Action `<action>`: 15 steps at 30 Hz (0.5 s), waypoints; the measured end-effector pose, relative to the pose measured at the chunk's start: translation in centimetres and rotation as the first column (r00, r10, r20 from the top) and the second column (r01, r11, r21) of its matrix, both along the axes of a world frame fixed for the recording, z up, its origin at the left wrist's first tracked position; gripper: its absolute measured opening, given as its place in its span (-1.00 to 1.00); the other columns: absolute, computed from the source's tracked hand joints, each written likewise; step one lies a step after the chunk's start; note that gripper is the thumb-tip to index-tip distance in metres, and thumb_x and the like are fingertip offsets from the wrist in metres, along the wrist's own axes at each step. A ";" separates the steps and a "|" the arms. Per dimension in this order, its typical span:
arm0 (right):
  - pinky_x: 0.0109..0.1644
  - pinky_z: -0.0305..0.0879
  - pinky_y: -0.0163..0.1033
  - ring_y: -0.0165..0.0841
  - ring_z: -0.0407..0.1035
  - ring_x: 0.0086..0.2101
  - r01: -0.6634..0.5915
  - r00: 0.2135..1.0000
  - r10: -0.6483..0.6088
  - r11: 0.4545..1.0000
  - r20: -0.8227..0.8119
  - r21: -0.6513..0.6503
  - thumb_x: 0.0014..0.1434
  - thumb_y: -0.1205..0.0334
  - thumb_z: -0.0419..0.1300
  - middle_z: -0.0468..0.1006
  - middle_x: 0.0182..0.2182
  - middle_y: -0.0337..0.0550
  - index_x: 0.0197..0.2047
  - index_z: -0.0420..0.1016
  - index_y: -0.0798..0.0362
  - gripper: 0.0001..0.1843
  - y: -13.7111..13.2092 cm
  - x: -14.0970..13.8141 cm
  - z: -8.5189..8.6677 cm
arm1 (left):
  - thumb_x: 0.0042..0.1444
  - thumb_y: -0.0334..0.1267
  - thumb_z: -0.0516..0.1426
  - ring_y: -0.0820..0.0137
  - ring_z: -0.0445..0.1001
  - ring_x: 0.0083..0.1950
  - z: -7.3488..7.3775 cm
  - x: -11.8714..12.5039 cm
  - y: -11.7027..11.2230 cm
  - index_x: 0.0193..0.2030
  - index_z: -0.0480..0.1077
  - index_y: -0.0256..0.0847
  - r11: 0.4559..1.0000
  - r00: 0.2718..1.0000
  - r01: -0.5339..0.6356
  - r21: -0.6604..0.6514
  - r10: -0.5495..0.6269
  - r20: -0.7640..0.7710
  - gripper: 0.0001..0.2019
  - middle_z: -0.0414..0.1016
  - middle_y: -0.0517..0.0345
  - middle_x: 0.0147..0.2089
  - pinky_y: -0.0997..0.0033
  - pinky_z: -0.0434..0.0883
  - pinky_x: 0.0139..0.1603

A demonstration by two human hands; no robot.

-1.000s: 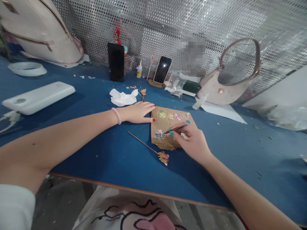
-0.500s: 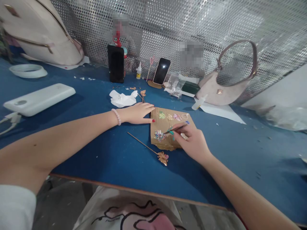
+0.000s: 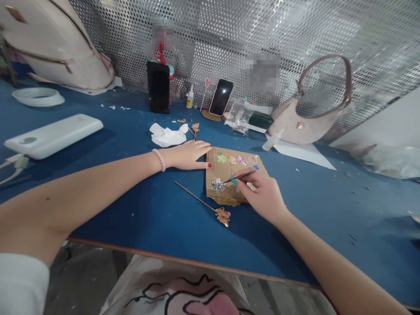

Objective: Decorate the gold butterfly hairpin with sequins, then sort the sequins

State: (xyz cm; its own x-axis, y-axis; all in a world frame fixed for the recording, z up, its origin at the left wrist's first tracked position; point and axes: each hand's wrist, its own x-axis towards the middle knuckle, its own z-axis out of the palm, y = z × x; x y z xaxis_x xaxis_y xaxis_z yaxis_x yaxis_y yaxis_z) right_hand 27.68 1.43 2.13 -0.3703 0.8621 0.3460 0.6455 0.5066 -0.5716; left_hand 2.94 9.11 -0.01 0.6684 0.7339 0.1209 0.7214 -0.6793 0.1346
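Table edge: brown rim of blue table (image 3: pixel 183 260) runs across near side, close below hairpin.
Open room: bare blue felt right of cardboard (image 3: pixel 215 173) and between the two forearms; back edge crowded along perforated wall.
Left hand (image 3: pixel 188 155): flat, fingers spread, grasping nothing, fingertips touching cardboard's left edge.
Right hand (image 3: pixel 264 194): pinched on thin tool (image 3: pixel 239 177), tip pointing left over cardboard.
Cardboard look: brown, creased, near middle of table, small glittery bead piles (image 3: pixel 218 185) in several colours on top.
Hairpin (image 3: pixel 223 215): gold butterfly head, long thin stick, lying just beside cardboard's near edge.
Back row: phone (image 3: pixel 222 96), dark phone (image 3: pixel 159 86), tissue (image 3: pixel 168 134), handbag (image 3: pixel 306 120).
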 end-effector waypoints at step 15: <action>-0.30 0.39 -0.18 -0.32 0.47 -0.40 -0.003 1.000 0.003 1.000 0.019 -0.010 0.06 0.28 0.10 0.57 -0.34 -0.13 -0.34 0.47 0.04 -0.87 0.1 0.1 0.0 | 0.18 0.26 -0.23 0.22 -0.08 0.35 0.1 0.0 -0.1 0.32 -0.06 -0.25 1.000 1.000 -0.003 -0.001 0.003 -0.008 -0.26 -0.06 -0.06 0.35 0.25 -0.05 0.29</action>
State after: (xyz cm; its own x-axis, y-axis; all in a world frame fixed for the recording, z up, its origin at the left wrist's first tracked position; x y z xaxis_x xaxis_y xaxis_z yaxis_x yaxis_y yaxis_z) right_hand 27.75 1.55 2.16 -0.3791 0.8643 0.3305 0.6547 0.5029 -0.5643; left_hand 2.94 9.05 0.06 0.6675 0.7357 0.1146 0.7242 -0.6773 0.1295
